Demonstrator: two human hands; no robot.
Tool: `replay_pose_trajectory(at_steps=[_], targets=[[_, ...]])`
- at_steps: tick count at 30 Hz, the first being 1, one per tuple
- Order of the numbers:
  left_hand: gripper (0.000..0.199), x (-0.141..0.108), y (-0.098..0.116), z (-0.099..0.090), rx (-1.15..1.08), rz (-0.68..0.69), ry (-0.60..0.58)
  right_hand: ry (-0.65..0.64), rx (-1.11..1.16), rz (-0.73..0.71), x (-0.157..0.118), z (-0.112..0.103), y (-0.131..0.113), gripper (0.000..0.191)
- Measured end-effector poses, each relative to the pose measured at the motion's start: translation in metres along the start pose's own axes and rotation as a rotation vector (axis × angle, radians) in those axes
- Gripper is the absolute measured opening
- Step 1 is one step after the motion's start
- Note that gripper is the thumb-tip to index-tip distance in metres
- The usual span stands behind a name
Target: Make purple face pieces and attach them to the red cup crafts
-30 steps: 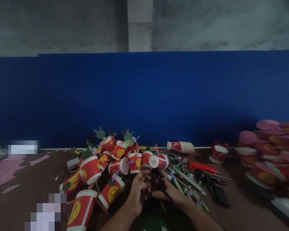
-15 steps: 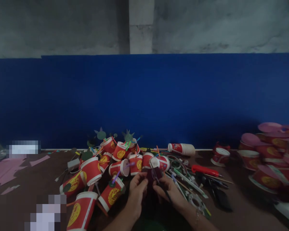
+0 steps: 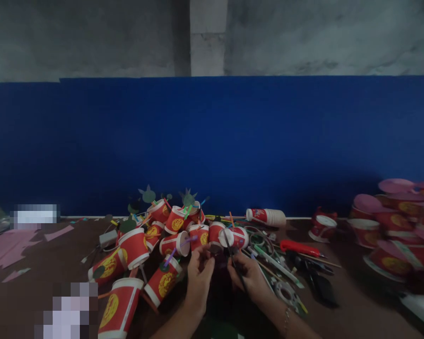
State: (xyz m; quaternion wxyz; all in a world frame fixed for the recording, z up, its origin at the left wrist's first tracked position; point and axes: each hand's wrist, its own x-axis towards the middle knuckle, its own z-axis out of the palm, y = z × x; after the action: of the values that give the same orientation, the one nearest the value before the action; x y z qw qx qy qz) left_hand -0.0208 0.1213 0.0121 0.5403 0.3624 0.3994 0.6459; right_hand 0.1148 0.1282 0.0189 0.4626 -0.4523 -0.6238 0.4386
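My left hand (image 3: 199, 278) is closed in a pinch by a small dark round piece of paper (image 3: 216, 248), which shows at its fingertips. My right hand (image 3: 249, 275) grips a pair of scissors (image 3: 232, 256), its thin blades pointing up and away from me. A gap now lies between the scissors and my left hand. Just beyond my fingers sit red paper cups (image 3: 199, 240) with white rims and yellow round prints, heaped on the brown table (image 3: 63, 263). Between my forearms the surface is too dark to make out.
Pink paper (image 3: 3, 249) lies at the left. Right of my hands are a tape roll (image 3: 285, 293), loose strips, a red-handled tool (image 3: 299, 247) and a black object (image 3: 323, 289). A stack of cups (image 3: 266, 217) lies by the blue wall (image 3: 212, 141). Cups with pink discs (image 3: 397, 221) crowd the right.
The scissors have moved right, away from the dark paper. My hands have drawn apart, and the dark paper shows as a small round piece by my left fingertips.
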Motion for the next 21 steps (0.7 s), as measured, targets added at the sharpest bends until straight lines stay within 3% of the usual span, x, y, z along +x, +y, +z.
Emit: replay_pose_trajectory(at_steps=[2,5,7,11,17,21], targets=[[0.036,0.0,-0.003,0.002,-0.005,0.004,-0.072,0.038,0.041,-0.016,0.0,0.0,-0.002,0.027],[0.028,-0.001,-0.011,0.003,0.019,-0.119,-0.226,0.123,0.085,-0.031,-0.001,0.0,-0.004,0.03],[0.023,-0.001,-0.014,0.002,0.028,-0.136,-0.25,0.131,0.094,-0.025,-0.001,-0.001,-0.003,0.032],[0.026,0.0,-0.013,0.001,0.009,-0.032,-0.115,0.007,0.089,-0.019,-0.002,0.001,0.0,0.035],[0.045,0.0,-0.008,0.003,-0.136,-0.094,0.217,-0.211,0.072,-0.045,-0.004,0.003,0.01,0.028],[0.043,-0.001,-0.008,0.004,-0.105,-0.062,0.156,-0.296,0.141,-0.004,-0.004,0.006,0.014,0.027]])
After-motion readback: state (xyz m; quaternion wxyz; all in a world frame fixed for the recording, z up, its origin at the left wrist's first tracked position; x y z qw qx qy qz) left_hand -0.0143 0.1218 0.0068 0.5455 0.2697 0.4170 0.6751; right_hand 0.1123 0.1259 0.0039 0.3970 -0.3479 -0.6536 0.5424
